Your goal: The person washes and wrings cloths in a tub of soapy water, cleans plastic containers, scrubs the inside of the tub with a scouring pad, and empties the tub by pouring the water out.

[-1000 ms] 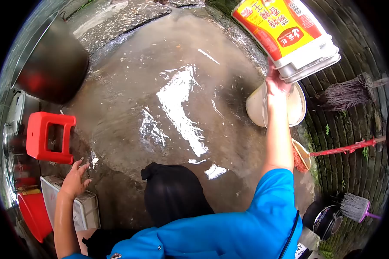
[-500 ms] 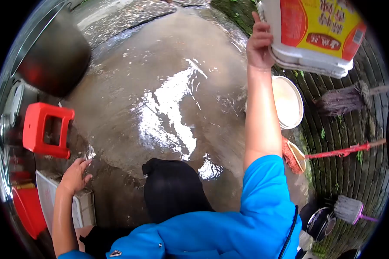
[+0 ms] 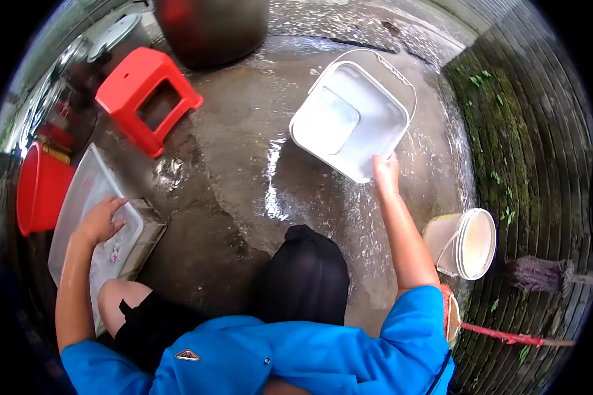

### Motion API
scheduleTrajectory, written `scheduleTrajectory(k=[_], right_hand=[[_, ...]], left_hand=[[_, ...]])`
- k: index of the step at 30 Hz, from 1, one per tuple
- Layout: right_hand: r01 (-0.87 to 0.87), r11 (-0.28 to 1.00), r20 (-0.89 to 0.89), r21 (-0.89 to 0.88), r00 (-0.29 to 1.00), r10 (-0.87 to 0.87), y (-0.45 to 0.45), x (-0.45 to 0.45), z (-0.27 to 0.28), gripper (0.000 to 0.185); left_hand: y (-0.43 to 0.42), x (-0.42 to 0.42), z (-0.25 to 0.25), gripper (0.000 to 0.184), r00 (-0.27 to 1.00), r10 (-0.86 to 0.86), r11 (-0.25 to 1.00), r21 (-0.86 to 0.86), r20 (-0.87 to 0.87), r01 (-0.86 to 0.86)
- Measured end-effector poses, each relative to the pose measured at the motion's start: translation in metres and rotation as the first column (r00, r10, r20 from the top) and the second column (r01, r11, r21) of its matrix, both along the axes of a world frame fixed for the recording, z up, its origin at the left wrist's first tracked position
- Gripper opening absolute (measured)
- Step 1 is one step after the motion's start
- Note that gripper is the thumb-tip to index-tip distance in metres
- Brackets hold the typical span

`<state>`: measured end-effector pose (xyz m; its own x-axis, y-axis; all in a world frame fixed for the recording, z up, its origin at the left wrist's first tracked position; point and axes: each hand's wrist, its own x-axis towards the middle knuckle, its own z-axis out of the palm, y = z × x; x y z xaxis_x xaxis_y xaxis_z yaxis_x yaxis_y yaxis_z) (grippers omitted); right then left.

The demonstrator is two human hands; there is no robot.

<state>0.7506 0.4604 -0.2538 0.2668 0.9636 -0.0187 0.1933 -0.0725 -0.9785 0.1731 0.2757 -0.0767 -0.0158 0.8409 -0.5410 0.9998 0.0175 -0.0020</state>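
My right hand [image 3: 386, 174] grips the near rim of a white square bucket [image 3: 385, 99], fingers closed round it. The bucket is tipped so that its bare inside faces me, and its wire handle [image 3: 412, 89] stands out at the far side. At the left, my left hand [image 3: 101, 220] is over a white rectangular tub [image 3: 85, 178], fingers apart and holding nothing. I cannot tell whether it touches the tub's rim. Small reddish specks show inside the tub.
A red plastic stool [image 3: 135, 85] stands on the wet concrete floor [image 3: 230, 131], near a large dark pot [image 3: 211, 33]. A red bucket [image 3: 39, 191] is at the far left. On the right are a lidded white pail [image 3: 478, 243], a mop head [image 3: 537, 273] and a mossy wall [image 3: 507, 125].
The white bucket has come down from the upper right, turning from its labelled side to its open inside. My left hand has moved over the tub. The whole view has shifted.
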Motion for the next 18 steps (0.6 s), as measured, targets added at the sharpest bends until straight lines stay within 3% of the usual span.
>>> scheduleTrajectory(k=[4, 9, 12, 14, 16, 17, 18], right_hand=[[-0.209, 0.971, 0.245, -0.112, 0.942, 0.231, 0.022, -0.061, 0.035, 0.043], [-0.372, 0.925, 0.176, 0.075, 0.918, 0.355, 0.021, -0.198, 0.091, 0.05], [-0.517, 0.836, 0.594, 0.184, 0.736, 0.324, 0.004, -0.265, 0.119, 0.058], [-0.529, 0.826, 0.593, 0.193, 0.734, 0.331, -0.019, -0.31, 0.138, 0.06], [-0.527, 0.823, 0.554, 0.214, 0.759, 0.342, -0.035, -0.346, 0.146, 0.064], [-0.534, 0.819, 0.558, 0.209, 0.753, 0.348, -0.042, -0.363, 0.148, 0.064], [-0.503, 0.836, 0.401, 0.218, 0.827, 0.393, -0.051, -0.378, 0.153, 0.064]], left_hand=[[-0.039, -0.038, 0.01, 0.052, 0.989, 0.116, 0.989, 0.078, 0.089, -0.123], [-0.076, -0.062, -0.005, 0.048, 0.959, 0.091, 0.898, 0.394, 0.267, -0.195], [-0.075, -0.062, -0.017, 0.049, 0.974, -0.087, 0.805, 0.591, 0.209, -0.055], [-0.061, -0.055, -0.012, 0.057, 0.96, -0.247, 0.737, 0.669, 0.135, 0.095], [-0.044, -0.051, -0.03, 0.067, 0.889, -0.409, 0.691, 0.707, 0.206, 0.154], [-0.037, -0.048, -0.038, 0.069, 0.874, -0.458, 0.644, 0.737, 0.16, 0.203], [-0.028, -0.045, -0.05, 0.072, 0.87, -0.475, 0.614, 0.757, 0.131, 0.222]])
